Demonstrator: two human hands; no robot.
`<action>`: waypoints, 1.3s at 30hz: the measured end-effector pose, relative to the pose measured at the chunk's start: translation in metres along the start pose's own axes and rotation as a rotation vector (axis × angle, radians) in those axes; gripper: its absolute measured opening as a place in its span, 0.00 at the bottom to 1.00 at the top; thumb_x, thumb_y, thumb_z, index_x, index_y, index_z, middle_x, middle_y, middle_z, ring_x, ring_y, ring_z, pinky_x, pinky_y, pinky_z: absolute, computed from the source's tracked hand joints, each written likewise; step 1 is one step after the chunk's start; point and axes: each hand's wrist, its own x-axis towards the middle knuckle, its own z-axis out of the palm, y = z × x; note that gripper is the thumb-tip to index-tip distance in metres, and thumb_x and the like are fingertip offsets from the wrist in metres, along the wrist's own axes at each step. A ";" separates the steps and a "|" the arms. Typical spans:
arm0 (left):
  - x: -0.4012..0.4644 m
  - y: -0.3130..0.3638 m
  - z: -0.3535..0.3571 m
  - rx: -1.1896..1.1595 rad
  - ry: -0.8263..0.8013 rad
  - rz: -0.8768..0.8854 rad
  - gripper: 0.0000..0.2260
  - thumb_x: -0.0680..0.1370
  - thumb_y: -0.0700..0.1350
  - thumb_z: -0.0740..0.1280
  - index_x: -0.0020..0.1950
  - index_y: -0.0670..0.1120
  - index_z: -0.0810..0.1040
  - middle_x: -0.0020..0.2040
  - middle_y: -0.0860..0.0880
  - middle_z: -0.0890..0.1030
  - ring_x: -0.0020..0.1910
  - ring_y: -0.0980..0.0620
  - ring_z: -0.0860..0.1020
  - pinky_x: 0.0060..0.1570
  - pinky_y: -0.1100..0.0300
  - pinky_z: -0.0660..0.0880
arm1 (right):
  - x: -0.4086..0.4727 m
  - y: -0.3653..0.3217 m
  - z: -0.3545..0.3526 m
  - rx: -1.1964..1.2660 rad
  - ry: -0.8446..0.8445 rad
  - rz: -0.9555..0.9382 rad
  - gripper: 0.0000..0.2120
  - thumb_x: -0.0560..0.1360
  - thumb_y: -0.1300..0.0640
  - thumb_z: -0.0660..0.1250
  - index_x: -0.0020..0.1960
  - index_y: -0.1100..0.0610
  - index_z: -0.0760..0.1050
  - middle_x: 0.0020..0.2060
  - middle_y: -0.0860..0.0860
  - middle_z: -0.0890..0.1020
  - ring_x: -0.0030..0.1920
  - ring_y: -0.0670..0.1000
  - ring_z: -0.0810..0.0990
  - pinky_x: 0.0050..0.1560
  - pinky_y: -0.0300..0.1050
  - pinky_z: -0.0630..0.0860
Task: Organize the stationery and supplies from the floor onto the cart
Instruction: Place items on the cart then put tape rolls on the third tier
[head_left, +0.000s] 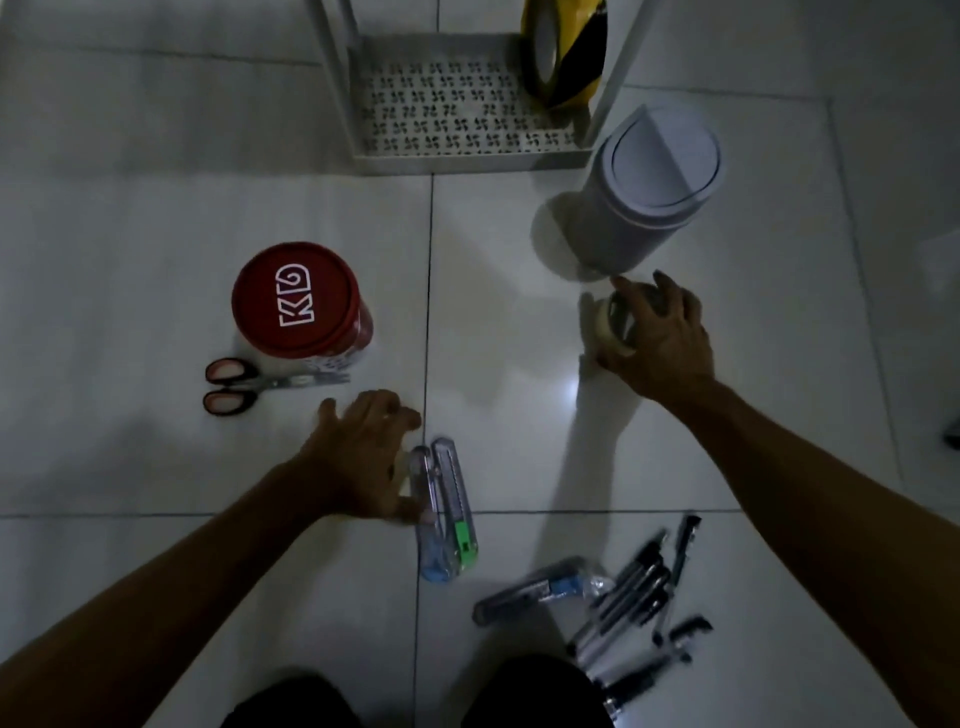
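My right hand (657, 335) is down on a small roll of clear tape (615, 322) on the floor, fingers curled over its top and gripping it, just in front of the grey swing-lid bin (641, 200). The roll looks light and stiff, a bit slick on the outside, so I judge the rim is the place to hold it, thumb on one side and fingers on the other.

My left hand (363, 457) hovers with fingers spread and loose, holding nothing that I can make out, right beside two box cutters (447, 512) lying together at its thumb side. Those are slim, hard plastic, likely easy to pinch along the body, clear of the blade end.

Beyond my left hand stand the red-lidded tin (301, 301) and the scissors (254, 387). Near my right forearm lies a heap of pens (636, 597). Ahead of both hands, the cart (467, 156) already carries a yellow-black tape roll (566, 52).
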 end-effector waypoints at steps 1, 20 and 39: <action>-0.001 -0.001 0.002 0.055 -0.043 -0.005 0.53 0.57 0.80 0.62 0.74 0.52 0.56 0.74 0.47 0.56 0.73 0.46 0.57 0.70 0.41 0.59 | 0.001 -0.001 0.000 0.021 -0.017 0.009 0.44 0.68 0.39 0.73 0.76 0.40 0.52 0.77 0.54 0.53 0.75 0.63 0.50 0.68 0.70 0.63; 0.018 0.026 -0.175 -0.267 0.337 0.144 0.36 0.63 0.65 0.71 0.67 0.55 0.65 0.59 0.55 0.69 0.58 0.53 0.68 0.57 0.52 0.71 | 0.008 -0.052 -0.125 0.092 0.180 -0.403 0.37 0.66 0.39 0.72 0.72 0.43 0.65 0.69 0.53 0.69 0.67 0.58 0.67 0.57 0.54 0.75; 0.095 -0.017 -0.401 -0.423 0.938 -0.009 0.41 0.59 0.57 0.78 0.66 0.45 0.65 0.63 0.45 0.68 0.61 0.45 0.70 0.57 0.56 0.70 | 0.155 -0.180 -0.283 0.236 0.500 -0.325 0.27 0.68 0.53 0.73 0.66 0.49 0.71 0.66 0.55 0.71 0.67 0.59 0.67 0.66 0.52 0.69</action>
